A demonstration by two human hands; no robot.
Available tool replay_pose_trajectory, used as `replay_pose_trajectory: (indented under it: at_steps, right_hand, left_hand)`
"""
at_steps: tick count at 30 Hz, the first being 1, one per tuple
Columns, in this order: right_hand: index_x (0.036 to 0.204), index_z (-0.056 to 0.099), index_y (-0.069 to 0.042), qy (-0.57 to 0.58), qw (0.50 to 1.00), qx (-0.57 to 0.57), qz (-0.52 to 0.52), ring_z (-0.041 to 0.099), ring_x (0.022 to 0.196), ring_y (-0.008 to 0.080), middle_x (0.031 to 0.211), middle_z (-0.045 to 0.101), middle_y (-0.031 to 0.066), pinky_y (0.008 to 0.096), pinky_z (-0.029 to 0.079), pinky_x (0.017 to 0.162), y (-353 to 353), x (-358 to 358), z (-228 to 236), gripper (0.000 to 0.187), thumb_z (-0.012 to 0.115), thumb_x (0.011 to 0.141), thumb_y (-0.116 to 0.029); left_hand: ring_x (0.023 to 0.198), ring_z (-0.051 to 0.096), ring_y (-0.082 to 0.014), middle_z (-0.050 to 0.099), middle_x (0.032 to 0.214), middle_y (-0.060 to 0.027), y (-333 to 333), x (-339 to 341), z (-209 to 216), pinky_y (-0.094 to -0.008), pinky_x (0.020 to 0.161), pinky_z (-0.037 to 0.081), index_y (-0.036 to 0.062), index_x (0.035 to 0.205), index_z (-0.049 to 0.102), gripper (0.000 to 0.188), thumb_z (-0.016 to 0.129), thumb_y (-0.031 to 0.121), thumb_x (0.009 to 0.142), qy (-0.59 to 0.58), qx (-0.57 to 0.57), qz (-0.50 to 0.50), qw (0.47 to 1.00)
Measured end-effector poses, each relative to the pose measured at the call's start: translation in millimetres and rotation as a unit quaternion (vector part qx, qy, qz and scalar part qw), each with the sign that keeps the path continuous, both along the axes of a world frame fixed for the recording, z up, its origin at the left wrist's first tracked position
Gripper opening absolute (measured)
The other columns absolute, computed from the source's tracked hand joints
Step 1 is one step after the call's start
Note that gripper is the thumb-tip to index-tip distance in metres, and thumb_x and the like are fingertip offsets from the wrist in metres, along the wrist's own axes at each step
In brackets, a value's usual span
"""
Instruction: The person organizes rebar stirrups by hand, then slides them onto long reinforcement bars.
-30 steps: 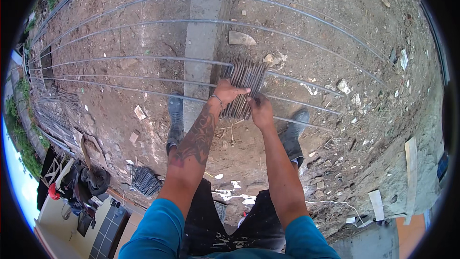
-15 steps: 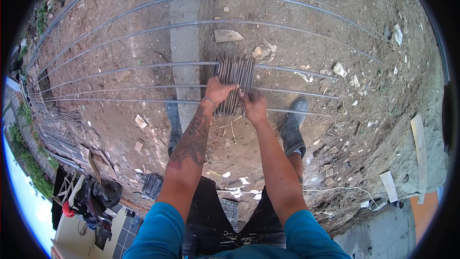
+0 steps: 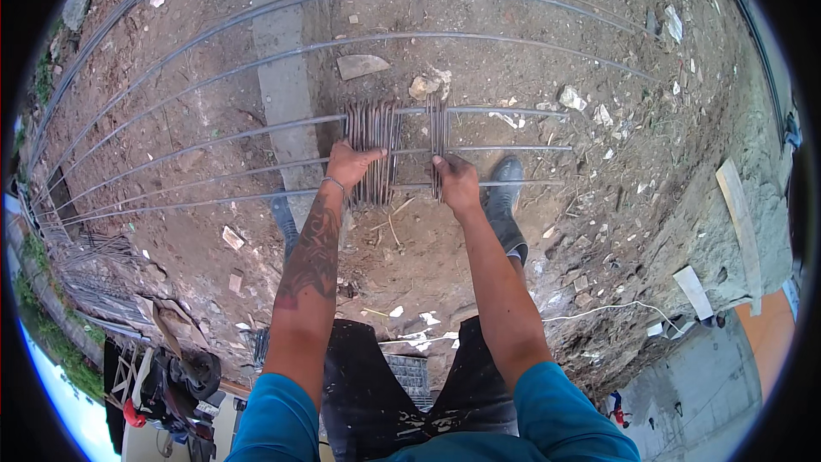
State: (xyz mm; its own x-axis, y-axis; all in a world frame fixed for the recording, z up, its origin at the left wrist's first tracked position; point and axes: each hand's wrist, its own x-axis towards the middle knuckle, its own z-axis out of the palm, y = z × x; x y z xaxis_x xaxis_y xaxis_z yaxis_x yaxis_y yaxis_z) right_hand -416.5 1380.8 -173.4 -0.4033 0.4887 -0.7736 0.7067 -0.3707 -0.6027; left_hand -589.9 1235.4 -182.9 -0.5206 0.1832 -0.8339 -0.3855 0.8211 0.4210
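Note:
Long steel rebar rods (image 3: 505, 110) run sideways in front of me, and rectangular wire stirrups are strung around them. The larger bundle of stirrups (image 3: 372, 130) stands packed together on the left. My left hand (image 3: 349, 164) grips its left side, with the thumb laid across the front. A gap to the right stands a small group of stirrups (image 3: 438, 124), pinched between the thumb and fingers of my right hand (image 3: 457, 180). Some of both hands' fingers are hidden behind the stirrups.
My boots (image 3: 506, 184) stand on bare dirt by the rods. More rods (image 3: 385, 37) curve across farther away, over a concrete strip (image 3: 286, 77). Rubble lies around, including a flat stone piece (image 3: 363, 66). A white cable (image 3: 590, 315) crosses the ground; a motorcycle (image 3: 184, 385) stands lower left.
My right hand has drawn a few stirrups rightward away from the bundle, opening a gap. My left hand still holds the rest. The whole view has shifted slightly.

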Motion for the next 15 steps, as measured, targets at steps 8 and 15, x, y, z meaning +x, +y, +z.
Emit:
replay_pose_trajectory:
  at_steps: [8, 15]
  right_hand:
    - [0.097, 0.061, 0.003, -0.013, 0.991, 0.034, 0.125, 0.062, 0.071, 0.0261, 0.078, 0.065, 0.0178, 0.0353, 0.047, 0.070, -4, -28, 34, 0.025, 0.057, 0.085, -0.019]
    - [0.097, 0.060, 0.008, -0.009, 0.989, 0.028, 0.147, 0.055, 0.068, 0.0240, 0.075, 0.060, 0.0186, 0.0335, 0.043, 0.067, -45, -60, 28, 0.031, 0.057, 0.085, -0.020]
  left_hand:
    - [0.094, 0.058, -0.0205, 0.062, 0.102, -0.0147, -6, -17, 3, -0.0325, 0.086, 0.044, -0.0091, 0.105, 0.058, 0.061, 0.083, 0.028, 0.064, -0.134, 0.057, 0.006, 0.989]
    - [0.094, 0.058, -0.0209, 0.062, 0.101, -0.0163, -19, -18, -3, -0.0312, 0.083, 0.045, -0.0109, 0.105, 0.058, 0.069, 0.083, 0.037, 0.062, -0.101, 0.058, -0.010, 0.993]
